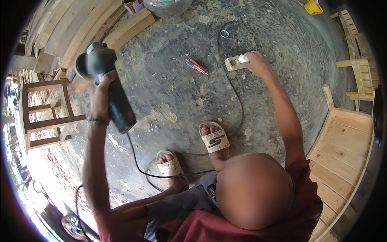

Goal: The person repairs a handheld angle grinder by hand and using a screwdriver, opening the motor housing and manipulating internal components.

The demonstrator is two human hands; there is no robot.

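My left hand [100, 92] is wrapped round the body of a dark angle grinder [122, 107], lifted off the floor. The grinder's head points up and away, and its round disc or guard shows at the left side. From its rear end a black power cord [137, 161] runs down past my feet. At the right, my right hand [257, 63] has its fingers closed on a white plug [243, 59]. The plug is at the right end of a white extension socket [232, 63] lying on the floor; whether its pins are inside cannot be made out. One socket hole shows uncovered.
A small red and silver tool [197, 66] and a ring [224, 34] lie on the concrete floor. Wooden planks [129, 29] are stacked at the far left, above a wooden frame [50, 124]. Slatted wooden furniture [342, 149] stands right. Cable loops near my sandals [170, 166].
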